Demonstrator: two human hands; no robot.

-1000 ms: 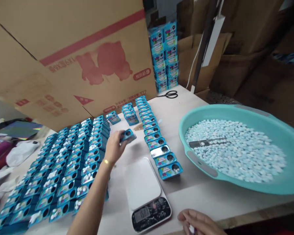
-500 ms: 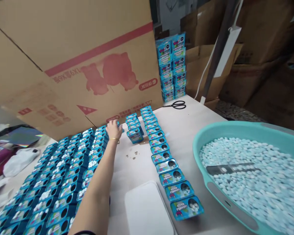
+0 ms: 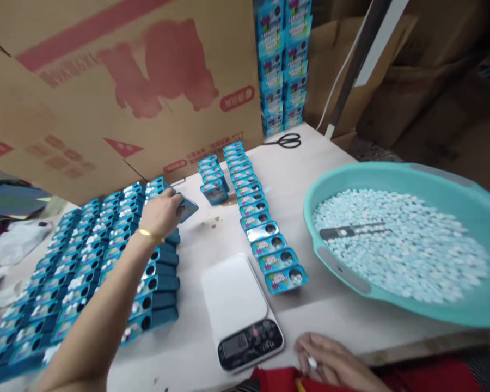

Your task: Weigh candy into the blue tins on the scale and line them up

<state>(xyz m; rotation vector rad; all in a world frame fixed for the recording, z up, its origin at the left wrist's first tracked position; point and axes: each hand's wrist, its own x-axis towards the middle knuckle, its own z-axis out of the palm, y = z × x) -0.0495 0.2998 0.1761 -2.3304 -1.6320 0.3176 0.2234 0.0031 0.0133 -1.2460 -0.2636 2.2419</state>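
My left hand [image 3: 163,213] grips a small blue candy box [image 3: 188,209], tilted, at the far end of the rows of filled boxes [image 3: 106,228]. These boxes stand close together, with white candies showing in and on their round openings. Low at the table's front edge, my right hand [image 3: 335,362] is curled with a white candy [image 3: 312,361] at its fingers; the rest of what it may hold is hidden. Between the hands lies a white kitchen scale [image 3: 234,296] with a black panel and a bare plate. A single line of open blue boxes [image 3: 253,208] runs right of the scale.
A turquoise tub [image 3: 316,204] of pale blue and white candies, with a dark flat tool [image 3: 338,233] in it, stands at right. Black scissors [image 3: 288,141], stacked blue packs [image 3: 271,71] and a large carton [image 3: 106,103] are behind. A short group of boxes [image 3: 214,190] stands mid-table.
The view has tipped down, bringing the scale's panel and my right hand into sight. My left hand has come nearer, and a blue box now shows plainly in its grip.
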